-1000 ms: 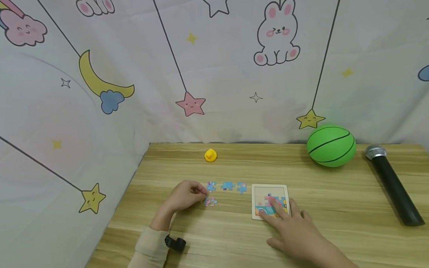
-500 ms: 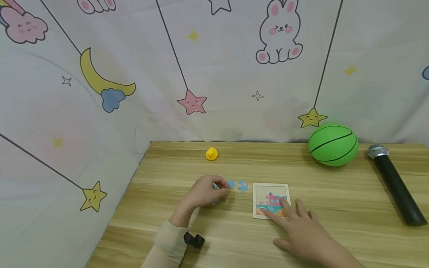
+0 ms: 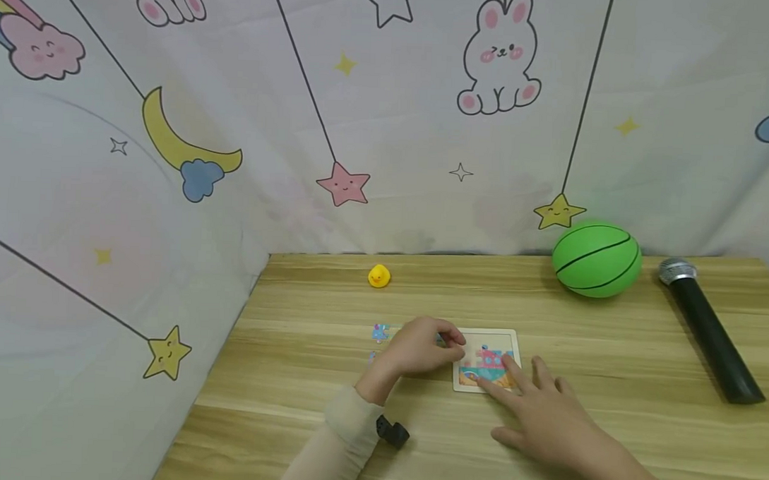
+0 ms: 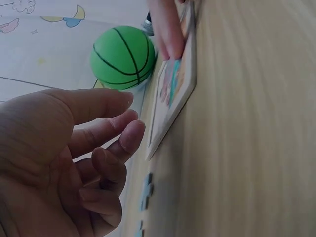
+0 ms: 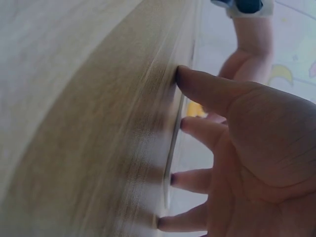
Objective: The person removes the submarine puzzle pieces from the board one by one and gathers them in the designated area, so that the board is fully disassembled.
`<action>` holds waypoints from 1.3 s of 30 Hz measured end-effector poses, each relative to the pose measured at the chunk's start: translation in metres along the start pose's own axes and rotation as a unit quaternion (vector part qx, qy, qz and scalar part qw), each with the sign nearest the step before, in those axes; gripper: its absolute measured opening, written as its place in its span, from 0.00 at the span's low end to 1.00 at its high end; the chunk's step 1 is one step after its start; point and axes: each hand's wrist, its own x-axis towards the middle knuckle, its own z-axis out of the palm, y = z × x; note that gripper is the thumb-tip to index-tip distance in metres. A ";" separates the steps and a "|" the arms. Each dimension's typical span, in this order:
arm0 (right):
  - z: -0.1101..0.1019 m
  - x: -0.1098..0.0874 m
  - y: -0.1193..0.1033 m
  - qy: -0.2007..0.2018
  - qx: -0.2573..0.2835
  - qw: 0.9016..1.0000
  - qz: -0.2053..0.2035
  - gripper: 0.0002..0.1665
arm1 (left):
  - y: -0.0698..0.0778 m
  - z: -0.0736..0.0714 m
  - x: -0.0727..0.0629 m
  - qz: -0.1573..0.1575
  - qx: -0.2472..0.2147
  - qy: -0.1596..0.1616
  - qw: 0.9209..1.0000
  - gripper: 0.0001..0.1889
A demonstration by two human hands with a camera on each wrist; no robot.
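My left hand [image 3: 424, 346] hovers at the left edge of a square puzzle board [image 3: 514, 341]. In the left wrist view, the fingers of the left hand [image 4: 74, 153] are loosely bent, a gap parts thumb and fingertips, and nothing shows between them. My right hand [image 3: 540, 411] lies spread over the board's lower right, fingertips on the picture; its thumb touches the tabletop in the right wrist view. Joined pink, teal and orange pieces [image 3: 491, 374] fill the board's lower part. Left of it lies a loose blue puzzle piece [image 3: 380, 332]; another piece [image 3: 373, 356] is mostly hidden by the left arm.
A yellow rubber duck [image 3: 379, 276] sits toward the back of the wooden table [image 3: 319, 287]. At the back right are a green ball [image 3: 596, 260] and a black microphone [image 3: 712, 333]. A patterned cloth [image 3: 414, 128] hangs behind and at the left.
My left hand has travelled right, from the loose pieces across to the board's left edge. The right hand has shifted slightly right and stays on the board.
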 end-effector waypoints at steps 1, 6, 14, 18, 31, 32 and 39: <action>0.000 0.000 0.000 0.001 0.000 1.000 -0.001 0.43 | 0.001 0.003 0.001 0.000 -0.002 -0.004 1.000 0.05; 0.000 0.000 0.001 0.005 0.001 1.000 -0.003 0.43 | 0.008 0.016 0.007 -0.017 0.015 -0.008 1.000 0.08; 0.002 0.000 0.001 0.004 -0.003 1.000 -0.003 0.43 | 0.016 0.029 0.010 -0.040 0.055 0.011 0.998 0.10; 0.002 0.000 0.001 0.007 -0.005 1.000 -0.002 0.43 | 0.017 0.032 0.012 -0.036 0.072 0.017 0.997 0.09; 0.002 0.000 0.001 0.009 -0.002 1.000 -0.003 0.43 | 0.018 0.035 0.013 -0.040 0.076 0.026 0.996 0.08; 0.002 0.000 0.001 0.009 -0.002 1.000 -0.003 0.43 | 0.018 0.035 0.013 -0.040 0.076 0.026 0.996 0.09; 0.004 0.000 0.002 0.009 -0.004 1.000 -0.004 0.43 | 0.017 0.035 0.013 -0.042 0.061 0.036 0.997 0.10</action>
